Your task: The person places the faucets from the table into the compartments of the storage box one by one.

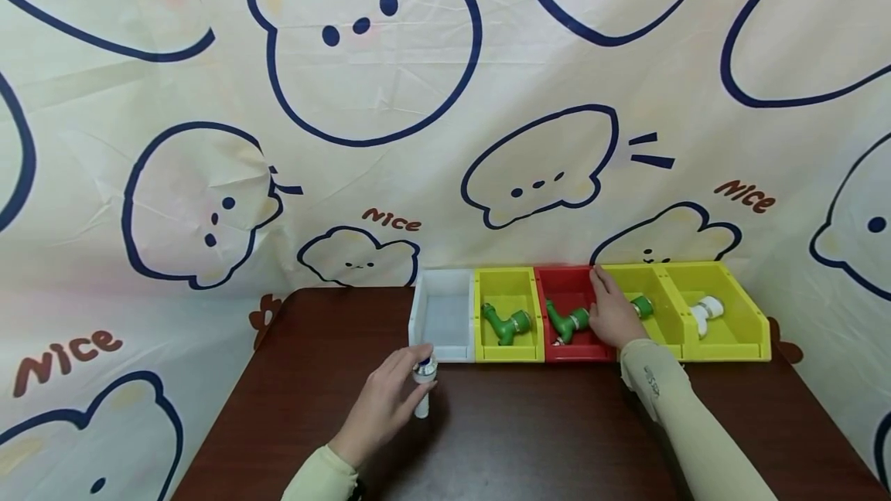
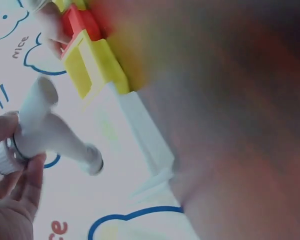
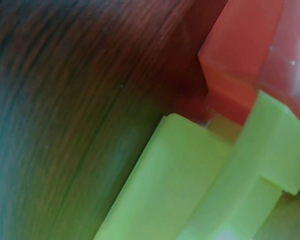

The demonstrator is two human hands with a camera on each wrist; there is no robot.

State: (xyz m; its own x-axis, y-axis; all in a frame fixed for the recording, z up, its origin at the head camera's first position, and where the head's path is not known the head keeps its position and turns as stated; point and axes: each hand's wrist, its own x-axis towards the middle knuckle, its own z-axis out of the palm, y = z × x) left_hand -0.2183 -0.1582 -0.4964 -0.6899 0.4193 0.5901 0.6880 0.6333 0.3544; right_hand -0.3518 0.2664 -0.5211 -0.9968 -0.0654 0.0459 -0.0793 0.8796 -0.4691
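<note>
My left hand (image 1: pixel 390 397) pinches a white Y-shaped plastic pipe fitting (image 2: pixel 45 127) by its ribbed collar, above the table in front of the white bin (image 1: pixel 445 350). Two tubular arms of the fitting stick out past the fingertips in the left wrist view. Over the right side of the red bin (image 1: pixel 557 281) lies my right hand (image 1: pixel 616 311), fingers stretched towards the back and touching the bin's edge. Beside it in that bin is a green fitting (image 1: pixel 567 323). In the right wrist view the hand is hidden; only bin walls and table show.
A left yellow bin (image 1: pixel 508 277) holds another green fitting (image 1: pixel 506 325). Right of the red bin, a yellow bin (image 1: pixel 643 273) holds a partly covered green fitting (image 1: pixel 642 305); the end yellow bin (image 1: pixel 738 331) holds a white one (image 1: pixel 706 311). The row stands on a brown table (image 1: pixel 529 424) against a printed cloth.
</note>
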